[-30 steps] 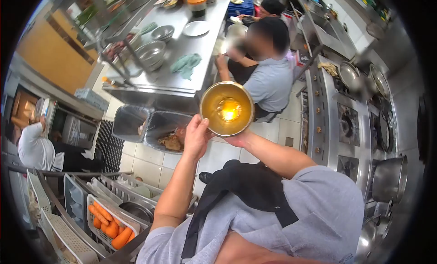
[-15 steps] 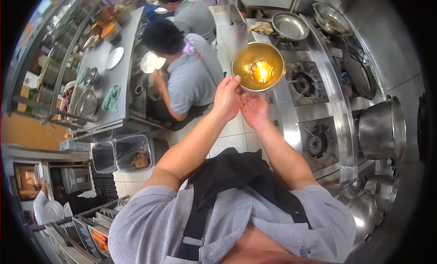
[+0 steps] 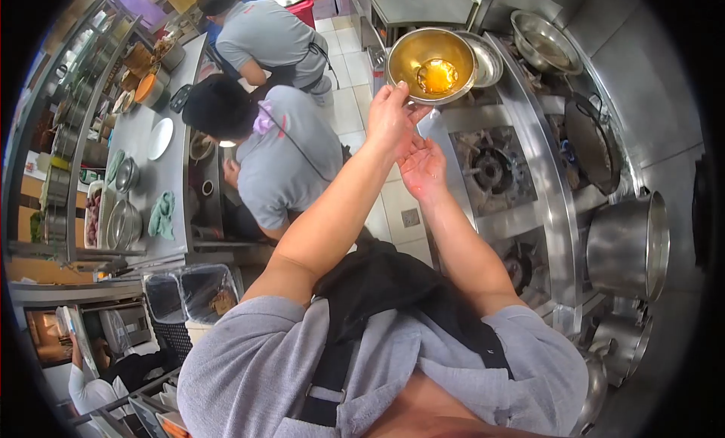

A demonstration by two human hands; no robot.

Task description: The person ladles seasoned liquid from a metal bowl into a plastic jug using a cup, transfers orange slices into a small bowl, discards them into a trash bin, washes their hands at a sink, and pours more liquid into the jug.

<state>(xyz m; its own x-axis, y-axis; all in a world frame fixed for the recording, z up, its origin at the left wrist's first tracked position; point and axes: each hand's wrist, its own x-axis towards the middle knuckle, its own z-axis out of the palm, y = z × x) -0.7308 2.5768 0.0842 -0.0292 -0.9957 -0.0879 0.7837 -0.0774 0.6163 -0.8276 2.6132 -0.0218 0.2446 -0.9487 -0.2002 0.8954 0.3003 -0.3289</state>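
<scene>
A metal mixing bowl (image 3: pixel 408 51) with a golden-looking inside is held out in front of me, tilted toward me. Amber liquid (image 3: pixel 436 77) pools at its bottom and reflects light. My left hand (image 3: pixel 390 122) grips the near rim, thumb on top and fingers beneath. Just below it, my right hand (image 3: pixel 424 170) is palm up with its fingers loosely spread; it holds nothing and looks wet. Behind the bowl, partly hidden by it, sits a shallow metal pan (image 3: pixel 489 63) on the stove.
Gas burners (image 3: pixel 492 170) run along the right, with a large stockpot (image 3: pixel 623 242) and a dark pan (image 3: pixel 591 140) beyond. Two co-workers, one in a black cap (image 3: pixel 219 113), are at the left counter (image 3: pixel 162 177). Lined bins (image 3: pixel 166 298) stand lower left.
The bowl has moved forward, away from me, with my left hand on its rim. My right hand is now farther from the bowl. The nearer co-worker leans farther left.
</scene>
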